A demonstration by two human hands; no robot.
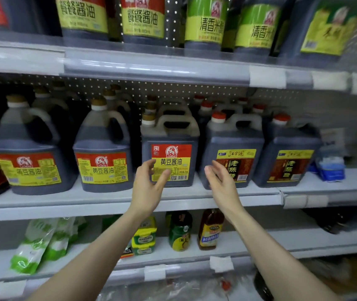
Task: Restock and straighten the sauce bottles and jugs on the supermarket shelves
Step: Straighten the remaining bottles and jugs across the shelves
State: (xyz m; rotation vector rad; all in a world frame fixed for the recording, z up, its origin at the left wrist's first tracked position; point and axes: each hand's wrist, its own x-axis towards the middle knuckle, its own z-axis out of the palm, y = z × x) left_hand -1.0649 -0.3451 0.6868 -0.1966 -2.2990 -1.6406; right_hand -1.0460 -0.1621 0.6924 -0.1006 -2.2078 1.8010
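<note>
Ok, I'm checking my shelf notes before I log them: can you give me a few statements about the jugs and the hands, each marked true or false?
1. The left hand and the right hand both hold nothing. True.
2. The square jug nearest the hands has a red cap. False: its cap is pale; the red caps are on the dark-labelled jugs to its right.
3. The upper shelf holds green-labelled bottles. True.
4. The two round jugs on the left carry green labels. False: their labels are red and yellow.
</note>
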